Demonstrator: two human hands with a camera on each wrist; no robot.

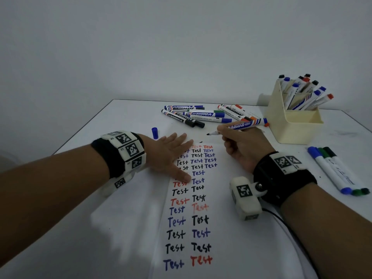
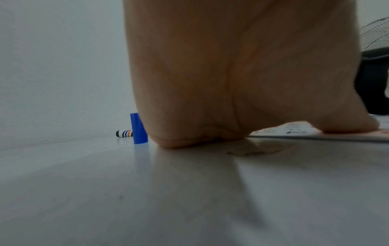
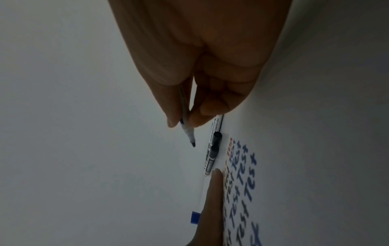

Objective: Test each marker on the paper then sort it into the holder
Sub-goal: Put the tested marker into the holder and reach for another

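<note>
My right hand (image 1: 240,147) pinches an uncapped blue whiteboard marker (image 1: 244,125), its tip (image 3: 192,144) held just above the table beyond the top of the paper (image 1: 187,218). The paper carries columns of the word "Test" in black, blue and red. My left hand (image 1: 173,156) lies flat with straight fingers on the paper's upper left part. A blue cap (image 1: 154,133) stands on the table just beyond that hand, also seen as the cap (image 2: 138,129) in the left wrist view. The cream holder (image 1: 293,121) at the right back holds several markers.
A pile of capped markers (image 1: 193,115) lies at the back of the white table (image 1: 100,228). Three markers (image 1: 338,170) with blue, green and black caps lie at the right edge. A black cable (image 1: 289,228) runs from my right wrist.
</note>
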